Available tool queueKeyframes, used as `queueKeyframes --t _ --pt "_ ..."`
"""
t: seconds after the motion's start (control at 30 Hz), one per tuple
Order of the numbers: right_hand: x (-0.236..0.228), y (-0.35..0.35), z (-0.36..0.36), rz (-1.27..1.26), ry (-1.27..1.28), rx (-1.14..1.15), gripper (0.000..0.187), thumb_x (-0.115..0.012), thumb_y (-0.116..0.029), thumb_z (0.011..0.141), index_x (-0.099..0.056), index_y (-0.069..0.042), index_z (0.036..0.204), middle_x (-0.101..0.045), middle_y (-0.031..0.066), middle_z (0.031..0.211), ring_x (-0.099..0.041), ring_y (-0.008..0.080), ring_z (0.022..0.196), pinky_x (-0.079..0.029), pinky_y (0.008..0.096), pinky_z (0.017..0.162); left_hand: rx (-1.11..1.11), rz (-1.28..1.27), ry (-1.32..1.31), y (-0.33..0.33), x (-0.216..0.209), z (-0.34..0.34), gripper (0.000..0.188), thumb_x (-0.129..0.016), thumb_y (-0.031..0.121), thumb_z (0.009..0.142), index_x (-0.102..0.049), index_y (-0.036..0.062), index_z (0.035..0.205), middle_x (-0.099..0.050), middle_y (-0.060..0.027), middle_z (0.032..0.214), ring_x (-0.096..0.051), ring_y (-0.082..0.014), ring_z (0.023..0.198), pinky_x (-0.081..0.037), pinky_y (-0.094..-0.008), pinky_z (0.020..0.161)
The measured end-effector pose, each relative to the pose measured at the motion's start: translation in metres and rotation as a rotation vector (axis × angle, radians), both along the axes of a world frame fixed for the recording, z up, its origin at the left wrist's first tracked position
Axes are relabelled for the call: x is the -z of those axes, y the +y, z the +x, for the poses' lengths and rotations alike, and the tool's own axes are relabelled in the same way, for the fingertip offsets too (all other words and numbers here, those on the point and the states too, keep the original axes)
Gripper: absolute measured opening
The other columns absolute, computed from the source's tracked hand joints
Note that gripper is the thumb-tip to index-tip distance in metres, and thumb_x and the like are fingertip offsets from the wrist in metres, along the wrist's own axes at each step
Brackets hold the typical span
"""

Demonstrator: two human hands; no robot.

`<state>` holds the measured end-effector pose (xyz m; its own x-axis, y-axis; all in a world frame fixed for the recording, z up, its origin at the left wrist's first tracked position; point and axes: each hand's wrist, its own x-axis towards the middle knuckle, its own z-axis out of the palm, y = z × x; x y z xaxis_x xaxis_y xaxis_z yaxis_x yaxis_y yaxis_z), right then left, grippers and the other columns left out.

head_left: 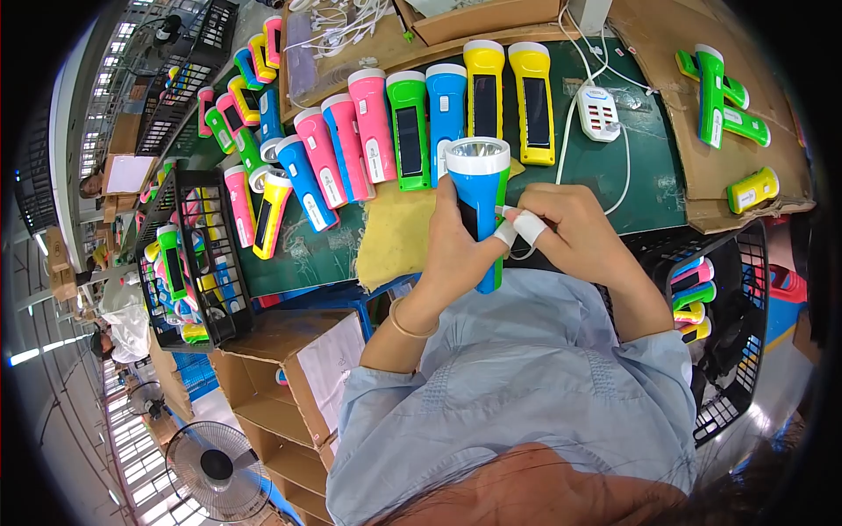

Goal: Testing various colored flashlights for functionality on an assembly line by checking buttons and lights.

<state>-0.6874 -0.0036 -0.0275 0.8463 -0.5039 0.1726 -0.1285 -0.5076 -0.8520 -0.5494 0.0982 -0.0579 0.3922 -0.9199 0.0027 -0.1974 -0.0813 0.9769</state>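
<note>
A blue flashlight [478,188] with a silver reflector head stands upright in my left hand [456,250], which wraps its body from the left. A green flashlight [501,219] is partly hidden just behind it. My right hand [570,232], with white tape on two fingertips, pinches at the side of the blue flashlight near a thin white cable [517,254]. Both hands are over the front edge of the green table [649,184], above a yellow cloth [395,232].
A row of pink, blue, green and yellow flashlights [412,127] lies on the table behind my hands. A white charging hub [600,112] with cables sits to the right. Black wire baskets [189,263] [719,316] hold more flashlights. Cardboard boxes [289,368] and a fan [215,465] are lower left.
</note>
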Motion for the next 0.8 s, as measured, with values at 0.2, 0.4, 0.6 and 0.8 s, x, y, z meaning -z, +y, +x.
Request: queueKeyframes --t 0.2,0.4,0.6,0.8 --pt "-0.001 0.014 0.010 -0.252 0.089 0.183 0.020 -0.056 -0.016 0.082 -0.056 0.000 0.070 -0.055 0.0142 0.065 -0.055 0.0326 0.058 -0.042 0.0411 0.051 -0.064 0.068 -0.010 -0.005 0.001 -0.008 0.069 -0.069 0.008 0.069 -0.025 -0.0057 0.120 -0.056 -0.0160 0.082 -0.060 -0.0235 0.070 -0.048 -0.0333 0.058" --pt "0.006 0.026 0.000 -0.202 -0.100 0.250 0.018 -0.058 -0.012 0.082 -0.052 -0.001 0.070 -0.050 0.0133 0.061 -0.054 0.0320 0.055 -0.041 0.0385 0.047 -0.057 -0.157 -0.533 -0.008 0.005 -0.005 0.084 -0.071 0.013 0.071 -0.015 -0.0053 0.131 -0.056 -0.0203 0.095 -0.060 -0.0307 0.082 -0.048 -0.0349 0.068" --pt "0.011 0.015 -0.027 0.060 -0.059 0.224 0.023 -0.047 0.002 0.083 -0.055 0.000 0.104 -0.061 0.0163 0.086 -0.061 0.0268 0.068 -0.046 0.0293 0.060 -0.137 -0.059 0.260 -0.016 0.000 0.015 0.036 -0.055 0.009 0.085 -0.036 0.0011 0.116 -0.052 -0.0103 0.094 -0.056 -0.0161 0.082 -0.047 -0.0279 0.069" --pt "0.033 0.017 -0.009 0.568 -0.179 0.011 0.038 -0.050 -0.009 0.089 -0.045 0.003 0.125 -0.059 0.0121 0.110 -0.055 0.0160 0.094 -0.045 0.0286 0.081 -0.129 -0.164 0.537 -0.018 -0.001 -0.008 0.037 -0.054 0.015 0.086 -0.040 0.0022 0.118 -0.055 -0.0096 0.096 -0.056 -0.0187 0.082 -0.046 -0.0311 0.076"
